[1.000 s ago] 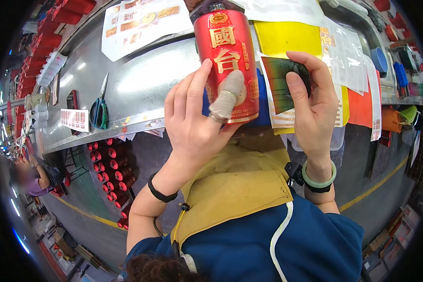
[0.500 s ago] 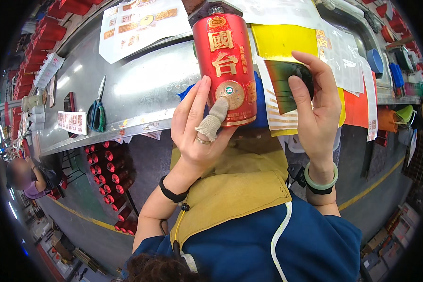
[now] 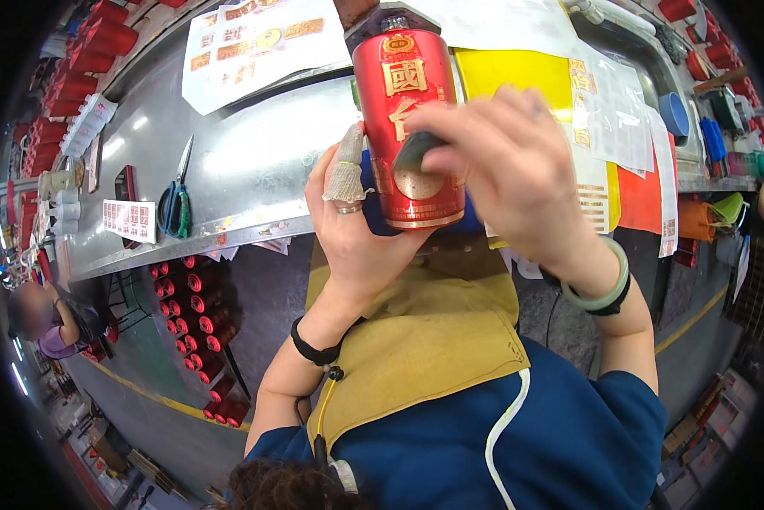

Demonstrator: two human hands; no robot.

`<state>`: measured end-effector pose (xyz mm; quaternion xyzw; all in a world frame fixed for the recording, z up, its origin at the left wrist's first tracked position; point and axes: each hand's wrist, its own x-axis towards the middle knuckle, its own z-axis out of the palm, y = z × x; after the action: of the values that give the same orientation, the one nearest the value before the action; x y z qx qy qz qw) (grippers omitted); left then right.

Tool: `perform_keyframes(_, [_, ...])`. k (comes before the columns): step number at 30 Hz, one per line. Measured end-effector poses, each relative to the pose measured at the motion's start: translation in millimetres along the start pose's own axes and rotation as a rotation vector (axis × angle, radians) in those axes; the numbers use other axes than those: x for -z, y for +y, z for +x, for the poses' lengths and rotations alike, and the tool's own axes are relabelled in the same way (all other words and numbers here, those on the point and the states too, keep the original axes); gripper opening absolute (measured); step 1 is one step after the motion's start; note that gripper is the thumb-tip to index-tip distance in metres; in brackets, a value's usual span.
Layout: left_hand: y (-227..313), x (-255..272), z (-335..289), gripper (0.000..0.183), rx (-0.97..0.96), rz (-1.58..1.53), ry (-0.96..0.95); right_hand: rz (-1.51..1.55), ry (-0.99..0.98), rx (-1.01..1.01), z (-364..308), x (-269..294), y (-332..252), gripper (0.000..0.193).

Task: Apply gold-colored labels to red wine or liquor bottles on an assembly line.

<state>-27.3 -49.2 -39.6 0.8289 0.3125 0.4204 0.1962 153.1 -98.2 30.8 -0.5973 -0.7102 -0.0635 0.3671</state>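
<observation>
A red bottle (image 3: 384, 127) with raised gold characters lies tilted at the table's front edge, its neck pointing away from me. My left hand (image 3: 352, 246) grips it around the lower left side; a knitted finger cover (image 3: 345, 174) sits on one finger. My right hand (image 3: 522, 166), blurred by motion, pinches a dark flat piece (image 3: 413, 151) over the front of the bottle. That piece covers the upper part of a round gold emblem (image 3: 416, 184); whether it presses on the surface I cannot tell.
Scissors (image 3: 175, 204) and a small label sheet (image 3: 130, 220) lie to the left on the metal table (image 3: 254, 140). Behind are larger label sheets (image 3: 229, 81), and a yellow sheet (image 3: 518, 81) is at right. Red bottles (image 3: 199, 302) are racked below; a person (image 3: 57, 319) is at far left.
My right hand has moved left with the dark flat piece, from beside the bottle to over its emblem. The covered finger of my left hand has lifted off the emblem to the bottle's left side.
</observation>
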Motion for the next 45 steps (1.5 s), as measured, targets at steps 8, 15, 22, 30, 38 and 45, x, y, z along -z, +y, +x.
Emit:
perform_keyframes(8, [-3,1,2,0.091,-0.04,0.092,-0.037,0.179,-0.113,0.236,-17,10,-11,0.021])
perform_keyframes(15, [-10,5,1,0.093,-0.016,0.013,-0.046,0.078,-0.003,0.205,-29,3,9,0.02])
perform_keyframes(22, [-16,13,-2,0.098,0.013,-0.035,-0.15,-0.085,0.036,0.137,-17,16,17,0.023])
perform_keyframes(30, [-10,13,5,0.119,0.063,-0.107,-0.193,0.176,-0.037,-0.06,-13,7,2,0.022])
perform_keyframes(38, [-12,12,0,0.093,0.028,-0.039,-0.136,0.18,-0.083,0.19,-30,14,-8,0.022])
perform_keyframes(45, [-22,13,1,0.091,0.009,-0.085,-0.235,0.091,0.052,0.281,-44,-4,-3,0.027])
